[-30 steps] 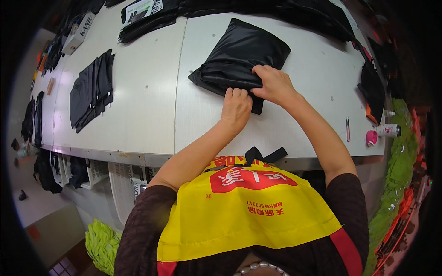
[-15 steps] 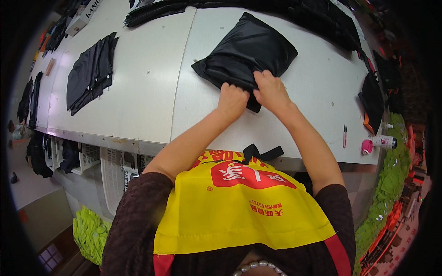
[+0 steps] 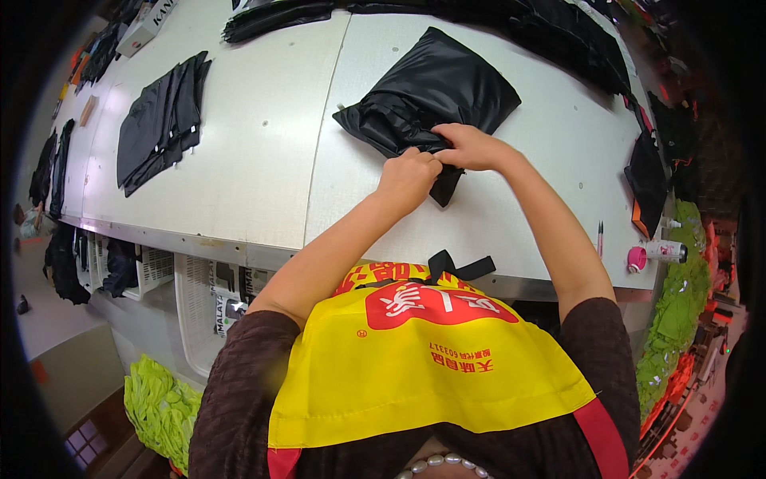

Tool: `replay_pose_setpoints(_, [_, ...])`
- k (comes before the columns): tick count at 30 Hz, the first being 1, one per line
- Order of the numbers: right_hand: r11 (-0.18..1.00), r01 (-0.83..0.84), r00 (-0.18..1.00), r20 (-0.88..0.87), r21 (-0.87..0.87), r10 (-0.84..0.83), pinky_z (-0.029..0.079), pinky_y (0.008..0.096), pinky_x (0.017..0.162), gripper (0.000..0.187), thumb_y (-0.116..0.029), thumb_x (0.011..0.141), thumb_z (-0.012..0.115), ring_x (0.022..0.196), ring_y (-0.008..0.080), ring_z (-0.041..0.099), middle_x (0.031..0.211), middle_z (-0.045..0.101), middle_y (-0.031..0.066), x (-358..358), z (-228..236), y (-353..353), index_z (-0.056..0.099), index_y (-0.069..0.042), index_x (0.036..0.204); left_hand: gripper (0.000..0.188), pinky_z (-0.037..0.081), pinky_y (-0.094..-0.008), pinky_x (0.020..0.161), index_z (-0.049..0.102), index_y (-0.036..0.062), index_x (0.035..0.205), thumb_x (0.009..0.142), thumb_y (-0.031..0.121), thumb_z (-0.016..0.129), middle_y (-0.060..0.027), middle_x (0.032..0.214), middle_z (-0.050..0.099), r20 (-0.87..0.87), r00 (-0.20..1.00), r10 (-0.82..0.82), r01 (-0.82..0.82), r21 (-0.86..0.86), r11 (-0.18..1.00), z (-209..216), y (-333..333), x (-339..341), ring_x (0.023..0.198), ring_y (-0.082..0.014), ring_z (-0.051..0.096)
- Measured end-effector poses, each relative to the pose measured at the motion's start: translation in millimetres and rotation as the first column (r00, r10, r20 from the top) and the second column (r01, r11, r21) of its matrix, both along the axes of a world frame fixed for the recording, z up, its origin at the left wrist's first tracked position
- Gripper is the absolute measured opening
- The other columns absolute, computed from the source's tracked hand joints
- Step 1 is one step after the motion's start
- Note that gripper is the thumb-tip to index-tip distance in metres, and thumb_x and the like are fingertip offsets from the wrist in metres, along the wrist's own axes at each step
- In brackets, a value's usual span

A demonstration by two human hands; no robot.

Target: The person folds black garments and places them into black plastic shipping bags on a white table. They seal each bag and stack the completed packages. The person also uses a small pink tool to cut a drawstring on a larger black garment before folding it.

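A view from above looks down on a person standing at a long white bench (image 3: 263, 160). Both bare forearms reach forward from the lower edge. The left hand (image 3: 407, 177) and the right hand (image 3: 471, 146) meet, knuckles touching, at the near edge of a folded black garment (image 3: 435, 92) made of shiny fabric. The garment lies flat on the bench, directly in front of the person, its near corner hanging toward them. The fingers of the left hand are curled together, pinching the garment's near edge. The fingers of the right hand are also closed, clamped on the same fold just beside the left hand.

Relative to the folded black garment: to its left, well apart, a second dark garment (image 3: 159, 120) lies spread on the bench. Beyond it, along the far edge of the bench, a row of more black clothing (image 3: 511, 20) is piled. To its right, near the bench's right edge, lies another dark piece with an orange lining (image 3: 646, 188), and nearer than that a pen (image 3: 600, 237) and a small white bottle with a pink cap (image 3: 658, 253).

The person wears a yellow apron (image 3: 431, 367) with a red panel over a dark brown knitted top. Below the bench's near edge, to the left, white plastic baskets (image 3: 199, 299) and a heap of bright green fabric (image 3: 159, 407) are visible.
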State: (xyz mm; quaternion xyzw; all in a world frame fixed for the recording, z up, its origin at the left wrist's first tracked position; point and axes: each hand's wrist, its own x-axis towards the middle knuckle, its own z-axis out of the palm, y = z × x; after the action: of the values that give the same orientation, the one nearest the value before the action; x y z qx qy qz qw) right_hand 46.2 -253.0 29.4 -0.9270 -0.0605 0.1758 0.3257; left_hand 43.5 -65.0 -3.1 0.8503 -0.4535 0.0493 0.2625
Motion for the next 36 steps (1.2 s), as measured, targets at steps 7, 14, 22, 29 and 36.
replay_pose_setpoints(7, [0.982, 0.174, 0.954, -0.259, 0.067, -0.151, 0.047, 0.0259, 0.062, 0.046, -0.010, 0.070, 0.068, 0.074, 0.0101, 0.057, 0.079, 0.058, 0.0030, -1, 39, -12, 0.052, -0.004, 0.112, 0.011, 0.050, -0.0344, 0.062, 0.068, 0.0122, 0.082, 0.071, 0.013, 0.069, -0.0019, 0.077, 0.065, -0.075, 0.995, -0.072, 0.065, -0.092, 0.994, 6, 3, 6, 0.079, -0.0211, 0.061])
replay_pose_setpoints(14, [0.762, -0.004, 0.976, 0.163, -0.647, 0.143, 0.052, 0.0385, 0.065, 0.029, -0.015, 0.068, 0.067, 0.080, 0.0307, 0.066, 0.084, 0.066, 0.0152, 19, 11, 34, 0.054, -0.003, 0.090, 0.010, 0.049, -0.0341, 0.061, 0.068, 0.0108, 0.081, 0.072, 0.014, 0.068, -0.0037, 0.076, 0.065, -0.030, 0.994, -0.108, 0.105, -0.099, 0.990, 14, -7, 3, 0.074, -0.0223, 0.062])
replay_pose_setpoints(22, [0.765, -0.100, 0.956, 0.151, -0.637, 0.250, 0.052, 0.0379, 0.069, 0.035, -0.011, 0.068, 0.071, 0.083, 0.0282, 0.065, 0.085, 0.066, 0.0107, -8, 15, 17, 0.053, -0.005, 0.097, 0.020, 0.051, -0.0349, 0.066, 0.066, 0.0101, 0.084, 0.072, 0.024, 0.072, -0.0043, 0.085, 0.064, 0.006, 1.000, -0.005, 0.002, 0.401, 0.916, 48, 13, 13, 0.086, -0.0233, 0.061])
replay_pose_setpoints(29, [0.969, 0.018, 0.997, 0.073, -0.248, 0.001, 0.050, 0.0391, 0.074, 0.035, -0.013, 0.071, 0.069, 0.087, 0.0306, 0.063, 0.084, 0.064, 0.0129, 3, 53, 37, 0.059, -0.006, 0.103, 0.021, 0.050, -0.0350, 0.074, 0.065, 0.0104, 0.087, 0.069, 0.016, 0.072, -0.0019, 0.085, 0.064, -0.018, 0.990, -0.137, 0.137, 0.216, 0.967, 40, 59, 58, 0.090, -0.0220, 0.058])
replay_pose_setpoints(36, [0.993, 0.116, 0.970, 0.214, 0.009, -0.115, 0.048, 0.0396, 0.073, 0.018, -0.011, 0.079, 0.059, 0.081, 0.0321, 0.061, 0.080, 0.063, 0.0130, 19, -20, 80, 0.058, -0.007, 0.097, 0.023, 0.051, -0.0346, 0.072, 0.065, 0.0128, 0.088, 0.066, 0.014, 0.074, -0.0009, 0.084, 0.065, -0.033, 0.986, -0.164, 0.167, 0.274, 0.947, 42, 61, 63, 0.089, -0.0219, 0.058])
